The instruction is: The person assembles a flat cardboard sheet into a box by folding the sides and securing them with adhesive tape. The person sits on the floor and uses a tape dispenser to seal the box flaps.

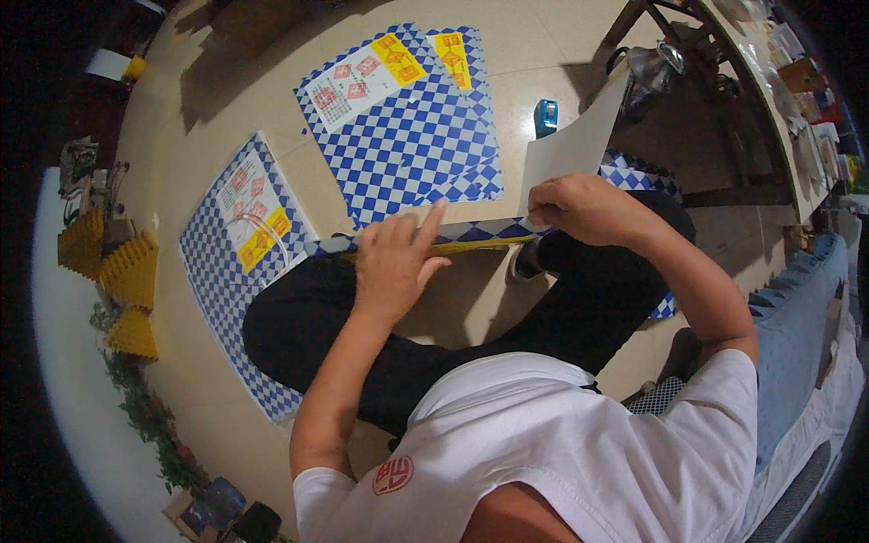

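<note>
Across my knees stands a thin blue-and-white checkered strip [475,231], seen edge-on, with yellow along its lower side. My left hand [396,258] rests on it with the fingers stretched and apart. At the strip's right end, the fingers of my right hand [588,210] are bent closed at the lower edge of a white sheet [572,149], which curls upward away from me. My fingertips partly hide the spot where the sheet and strip meet.
Beyond my knees lie checkered printed sheets [407,136] with yellow and white panels. A checkered stack [213,240] lies left, with a thin loop on it. A blue tape dispenser [546,118] stands by the white sheet. A wooden table [769,118] is at right, a blue cushioned seat [797,335] behind my elbow.
</note>
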Motion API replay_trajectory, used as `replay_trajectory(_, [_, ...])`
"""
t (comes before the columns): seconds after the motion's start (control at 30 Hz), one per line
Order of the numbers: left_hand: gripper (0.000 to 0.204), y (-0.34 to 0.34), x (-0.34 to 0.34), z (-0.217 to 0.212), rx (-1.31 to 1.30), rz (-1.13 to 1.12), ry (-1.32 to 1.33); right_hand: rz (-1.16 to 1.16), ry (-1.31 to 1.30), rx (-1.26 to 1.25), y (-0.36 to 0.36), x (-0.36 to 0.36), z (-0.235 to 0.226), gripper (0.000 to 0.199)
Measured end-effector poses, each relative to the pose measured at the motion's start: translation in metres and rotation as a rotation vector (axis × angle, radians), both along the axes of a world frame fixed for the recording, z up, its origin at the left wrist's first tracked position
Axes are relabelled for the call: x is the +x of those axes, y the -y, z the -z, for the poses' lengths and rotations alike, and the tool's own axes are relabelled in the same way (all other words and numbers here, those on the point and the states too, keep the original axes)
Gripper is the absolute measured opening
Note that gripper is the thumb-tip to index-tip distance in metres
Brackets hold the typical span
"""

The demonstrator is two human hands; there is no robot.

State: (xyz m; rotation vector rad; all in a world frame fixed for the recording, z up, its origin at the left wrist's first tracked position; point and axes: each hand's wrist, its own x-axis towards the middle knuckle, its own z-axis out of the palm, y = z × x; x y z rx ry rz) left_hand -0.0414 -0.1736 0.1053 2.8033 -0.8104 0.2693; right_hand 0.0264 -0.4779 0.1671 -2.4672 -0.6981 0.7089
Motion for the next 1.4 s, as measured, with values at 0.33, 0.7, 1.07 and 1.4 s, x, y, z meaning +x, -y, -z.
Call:
replay_trajectory(0.33, [0.083,0.016,0.007,0.006,0.024,0.079,-0.011,0.001,-0.004,-0.001,0.0,-0.008,0.001,0.016])
replay_trajectory(0.7, [0.087,0.016,0.012,0.001,-0.083,0.054,-0.018,0.011,0.018,0.198,-0.034,-0.003,0.017,0.017])
replay_trajectory(1.07, [0.088,0.013,0.017,0.006,-0.068,0.105,0.005,-0.046,-0.225,0.224,-0.017,0.012,0.016,0.016])
replay_trajectory(1.4, [0.077,0.012,0.019,0.008,-0.056,0.1,0.043,-0.058,-0.083,0.173,-0.019,0.009,0.02,0.016])
